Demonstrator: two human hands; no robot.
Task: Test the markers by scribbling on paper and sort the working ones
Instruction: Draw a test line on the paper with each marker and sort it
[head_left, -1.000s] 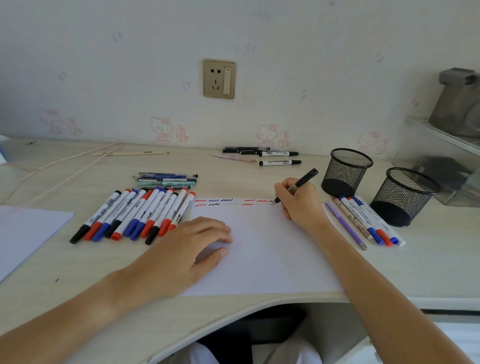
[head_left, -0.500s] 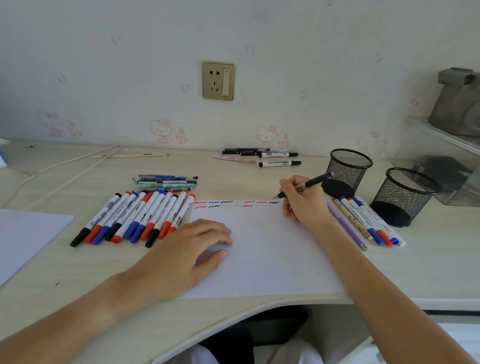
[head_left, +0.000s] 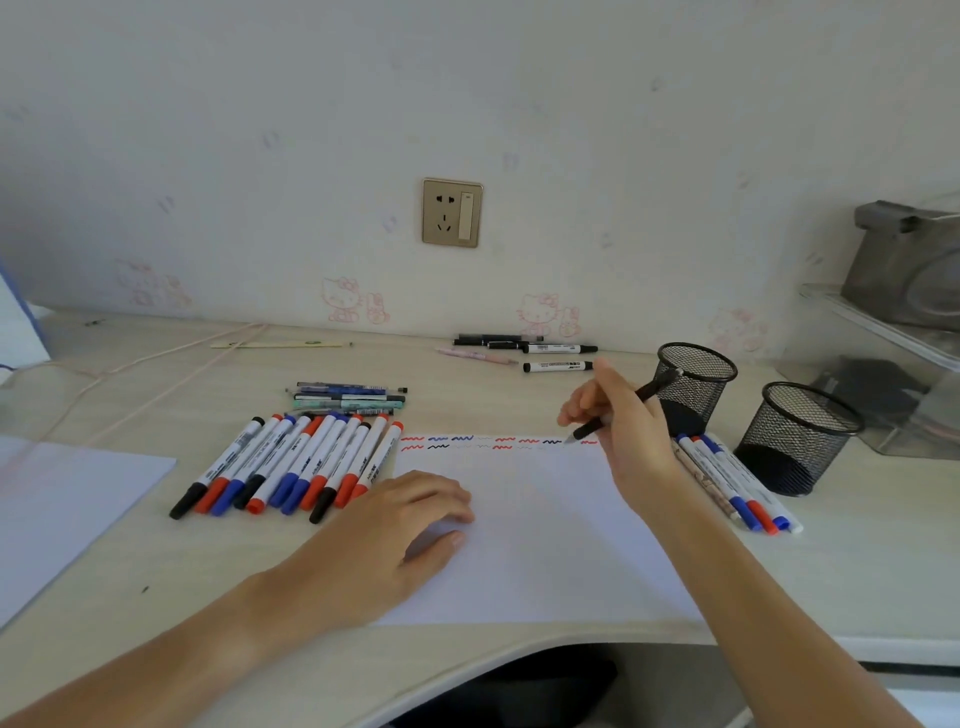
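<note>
here, in the head view, a black pen (head_left: 621, 410) is gripped in the right hand (head_left: 626, 431), the fingers curled round its barrel. the pen is tilted, its tip low and to the left, just over the far edge of the paper (head_left: 530, 530), its back end raised toward the near cup (head_left: 693, 387). whether the tip touches the sheet cannot be told. a band of short red, blue and black squiggles (head_left: 493, 443) is seen along that far edge, and the tip lies near its right end.

the left hand (head_left: 400, 530) is laid flat on the paper's near left part, fingers relaxed and slightly spread, nothing held.

left of the paper, a row of markers (head_left: 291, 465) with red, blue and black caps is laid side by side, slanted, caps toward the desk's front edge. beyond that row a small stack of pens (head_left: 348, 397) lies crosswise. right of the paper, a few markers (head_left: 732, 483) lie together, just beside the second cup (head_left: 795, 439). both cups are black mesh and stand upright on the desk (head_left: 156, 561). more pens (head_left: 540, 353) are set near the wall, below a socket (head_left: 451, 212). a second sheet (head_left: 57, 499) lies at the far left.
</note>
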